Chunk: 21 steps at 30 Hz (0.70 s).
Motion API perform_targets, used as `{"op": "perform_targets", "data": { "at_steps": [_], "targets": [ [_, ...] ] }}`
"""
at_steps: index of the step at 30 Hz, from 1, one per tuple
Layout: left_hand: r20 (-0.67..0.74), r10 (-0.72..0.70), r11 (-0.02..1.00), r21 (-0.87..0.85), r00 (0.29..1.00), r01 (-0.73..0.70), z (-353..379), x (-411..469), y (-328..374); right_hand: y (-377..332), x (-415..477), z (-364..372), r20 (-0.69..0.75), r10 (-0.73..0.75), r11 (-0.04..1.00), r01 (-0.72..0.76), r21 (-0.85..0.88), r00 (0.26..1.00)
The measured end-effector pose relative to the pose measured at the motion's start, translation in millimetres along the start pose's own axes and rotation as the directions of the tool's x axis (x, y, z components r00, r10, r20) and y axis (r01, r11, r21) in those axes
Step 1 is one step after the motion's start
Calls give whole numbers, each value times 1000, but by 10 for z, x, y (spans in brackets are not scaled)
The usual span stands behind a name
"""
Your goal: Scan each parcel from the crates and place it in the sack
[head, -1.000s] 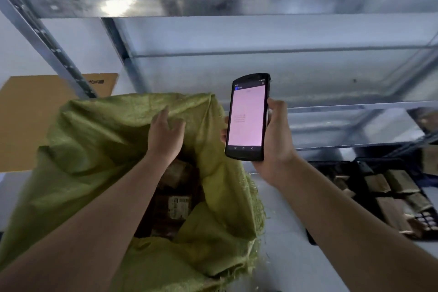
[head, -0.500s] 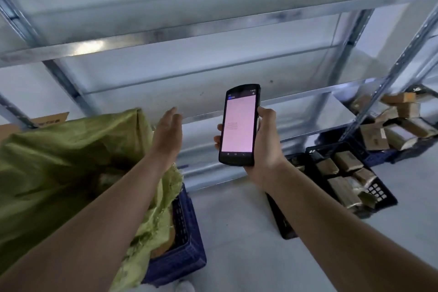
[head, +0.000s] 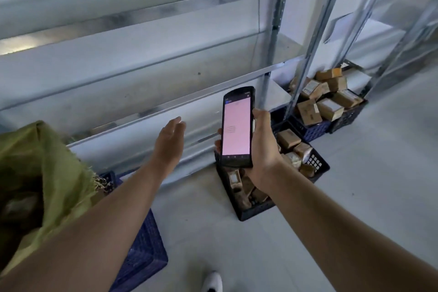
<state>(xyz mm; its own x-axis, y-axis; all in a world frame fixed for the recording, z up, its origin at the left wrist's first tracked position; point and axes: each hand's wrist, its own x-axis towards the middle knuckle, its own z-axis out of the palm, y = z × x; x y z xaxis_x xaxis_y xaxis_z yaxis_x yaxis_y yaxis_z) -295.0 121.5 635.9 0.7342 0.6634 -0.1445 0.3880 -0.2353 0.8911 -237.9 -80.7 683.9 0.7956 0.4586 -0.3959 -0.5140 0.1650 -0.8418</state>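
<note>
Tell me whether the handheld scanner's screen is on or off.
On: the handheld scanner in the right hand shows a lit pink screen.

Nothing can be read. The handheld scanner (head: 237, 127) shows a pink screen with a few lines of text at its middle, too small to make out. Labels on the parcels (head: 328, 98) right of the scanner are blurred.

The right hand (head: 263, 149) grips an upright scanner (head: 237, 127), pink screen facing the camera. The left hand (head: 169, 142) is extended, empty, fingers spread, above the floor. A green sack (head: 47, 173) stands at left over a blue crate (head: 144, 251). Black crates (head: 315, 163) beside the rack (head: 275, 26) hold brown parcels (head: 308, 111).
</note>
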Motion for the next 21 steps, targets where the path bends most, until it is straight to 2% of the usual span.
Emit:
{"op": "perform_targets", "data": {
  "at_steps": [6, 14, 21],
  "targets": [
    [82, 5, 1000, 5, 997, -6, 864, 493, -33, -66, 549, -617, -80, 47, 998, -49, -29, 996],
    [207, -110, 994, 11, 972, 110, 1922, 1341, -300, 10, 1718, -1156, -207, 151, 978, -177, -111, 967],
    [296, -230, 973, 82, 927, 215, 2514, 1885, -574, 150, 2442, -1577, -262, 250, 957, -279, -79, 932]
  ]
}}
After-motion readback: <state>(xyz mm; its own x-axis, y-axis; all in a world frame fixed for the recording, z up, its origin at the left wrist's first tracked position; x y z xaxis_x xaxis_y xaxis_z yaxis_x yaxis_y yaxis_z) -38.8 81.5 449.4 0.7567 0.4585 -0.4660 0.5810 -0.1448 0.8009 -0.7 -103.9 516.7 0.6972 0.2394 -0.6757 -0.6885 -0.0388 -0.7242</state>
